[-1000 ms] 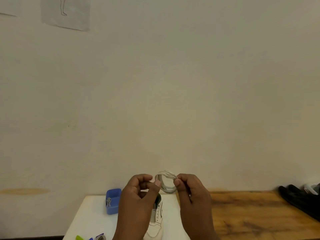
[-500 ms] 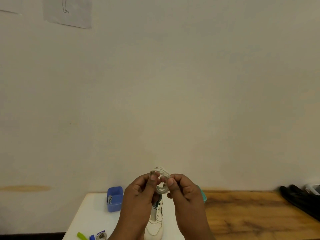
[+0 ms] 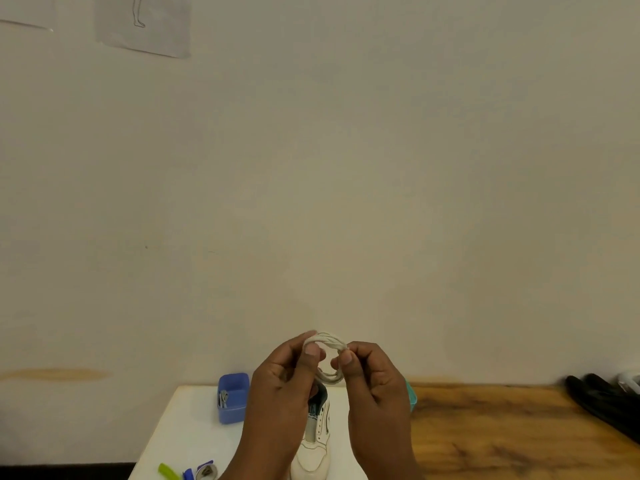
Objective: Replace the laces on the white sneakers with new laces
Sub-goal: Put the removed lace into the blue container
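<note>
Both hands are raised above the desk (image 3: 194, 427): the left hand (image 3: 280, 386) and right hand (image 3: 374, 386) each pinch a side of a coiled white lace (image 3: 327, 344) between thumb and curled fingers. Below them a white sneaker (image 3: 315, 441) stands on the desk, toe toward the camera, with a blue box (image 3: 233, 403) to its left. No writing is readable; the paper (image 3: 145, 22) on the wall shows only a faint line drawing.

The coiled lace (image 3: 327, 356) sits between the left hand (image 3: 282, 386) and the right hand (image 3: 375, 382), pinched by both above the counter (image 3: 180, 431). Below and between the hands a sneaker (image 3: 315, 445) lies on the counter. A box (image 3: 233, 401) stands just left of the left hand. Pens (image 3: 169, 472) lie lower left. Well right of the right hand, bags (image 3: 606, 400) rest.
</note>
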`<state>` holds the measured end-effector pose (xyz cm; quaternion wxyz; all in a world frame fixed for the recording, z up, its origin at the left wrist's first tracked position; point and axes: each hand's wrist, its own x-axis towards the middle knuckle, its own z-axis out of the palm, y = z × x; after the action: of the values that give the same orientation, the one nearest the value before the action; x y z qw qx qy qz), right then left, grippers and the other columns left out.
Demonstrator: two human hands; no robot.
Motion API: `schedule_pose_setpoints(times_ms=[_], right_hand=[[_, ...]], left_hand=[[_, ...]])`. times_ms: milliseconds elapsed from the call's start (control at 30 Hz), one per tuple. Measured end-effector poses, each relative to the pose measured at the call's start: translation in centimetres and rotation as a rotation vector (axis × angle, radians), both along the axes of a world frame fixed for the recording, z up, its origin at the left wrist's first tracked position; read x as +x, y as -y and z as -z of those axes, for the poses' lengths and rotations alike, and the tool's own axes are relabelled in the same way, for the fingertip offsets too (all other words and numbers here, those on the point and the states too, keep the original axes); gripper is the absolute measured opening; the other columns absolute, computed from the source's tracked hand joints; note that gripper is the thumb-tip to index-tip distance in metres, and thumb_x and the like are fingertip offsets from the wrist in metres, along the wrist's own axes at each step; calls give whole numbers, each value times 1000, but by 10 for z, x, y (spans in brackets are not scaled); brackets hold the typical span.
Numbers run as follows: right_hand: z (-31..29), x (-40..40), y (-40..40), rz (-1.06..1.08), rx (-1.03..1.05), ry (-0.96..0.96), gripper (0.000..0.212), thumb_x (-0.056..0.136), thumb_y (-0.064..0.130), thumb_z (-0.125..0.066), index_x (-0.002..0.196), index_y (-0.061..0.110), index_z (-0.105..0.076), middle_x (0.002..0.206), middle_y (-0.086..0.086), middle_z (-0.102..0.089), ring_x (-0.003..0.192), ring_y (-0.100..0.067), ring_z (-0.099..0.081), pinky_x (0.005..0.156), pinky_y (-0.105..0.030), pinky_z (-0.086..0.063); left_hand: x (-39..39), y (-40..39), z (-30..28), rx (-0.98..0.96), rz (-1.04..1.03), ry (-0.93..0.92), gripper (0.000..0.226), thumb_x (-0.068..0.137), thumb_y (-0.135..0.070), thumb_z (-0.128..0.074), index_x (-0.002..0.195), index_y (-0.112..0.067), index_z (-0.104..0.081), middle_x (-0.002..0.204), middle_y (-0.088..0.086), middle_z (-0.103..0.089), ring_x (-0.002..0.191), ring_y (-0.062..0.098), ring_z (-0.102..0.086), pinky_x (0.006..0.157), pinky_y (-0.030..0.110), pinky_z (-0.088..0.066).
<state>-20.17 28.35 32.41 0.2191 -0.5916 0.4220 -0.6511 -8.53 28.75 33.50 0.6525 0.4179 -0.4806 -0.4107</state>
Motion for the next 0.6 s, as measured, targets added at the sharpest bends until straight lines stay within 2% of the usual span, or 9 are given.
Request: schedule_pose_setpoints(times_ms=[67, 133, 200, 267, 367, 467, 600], right_hand=[[-4, 2, 1, 2, -17, 30, 15, 100, 16, -58, 89, 12, -67, 74, 1, -69, 62, -3, -63, 57, -12, -51], [-9, 4, 4, 39, -55, 23, 16, 100, 22, -57, 88, 16, -67, 77, 2, -69, 67, -6, -64, 60, -13, -50], [-14, 6, 9, 100, -102, 9, 20, 98, 34, -55, 90, 20, -66, 80, 5, -68, 77, -12, -63, 65, -14, -48], [-22, 9, 15, 163, -169, 25, 21, 97, 38, -54, 94, 22, -67, 83, 8, -69, 83, -14, -65, 68, -16, -49], [-29, 16, 27, 264, -250, 4, 25, 101, 46, -51, 100, 26, -66, 90, 13, -69, 90, -15, -66, 76, -28, -56], [-32, 23, 42, 321, -266, -23, 32, 99, 62, -43, 105, 36, -62, 98, 17, -68, 99, -18, -65, 84, -46, -57], [-27, 33, 59, 311, -259, -57, 32, 100, 56, -44, 104, 31, -63, 97, 15, -68, 99, -20, -64, 87, -56, -53]], left_hand=[[-1, -3, 1, -54, -26, 53, 55, 84, -57, -56, 137, -41, -52, 120, -19, -67, 97, -2, -64, 85, 21, -53], [2, -7, 2, -199, -186, 238, 62, 96, -63, -46, 152, -45, -27, 147, -24, -45, 131, -10, -43, 111, 31, -40], [10, -6, 1, -411, -402, 551, 68, 97, -57, -32, 159, -38, -10, 163, -17, -22, 151, 5, -19, 120, 43, -22], [19, 2, -2, -566, -543, 788, 69, 99, -53, -26, 160, -29, -7, 167, -4, -14, 155, 21, -10, 121, 54, -14], [25, 11, -13, -588, -579, 934, 70, 98, -53, -27, 160, -25, -12, 168, 3, -10, 155, 29, -6, 119, 65, -11], [27, 23, -15, -515, -591, 995, 70, 97, -56, -26, 160, -26, -14, 168, 2, -6, 155, 28, -3, 118, 67, -11], [35, 41, -7, -421, -593, 1004, 69, 98, -56, -24, 160, -28, -12, 169, 0, -5, 155, 25, -1, 120, 65, -8]])
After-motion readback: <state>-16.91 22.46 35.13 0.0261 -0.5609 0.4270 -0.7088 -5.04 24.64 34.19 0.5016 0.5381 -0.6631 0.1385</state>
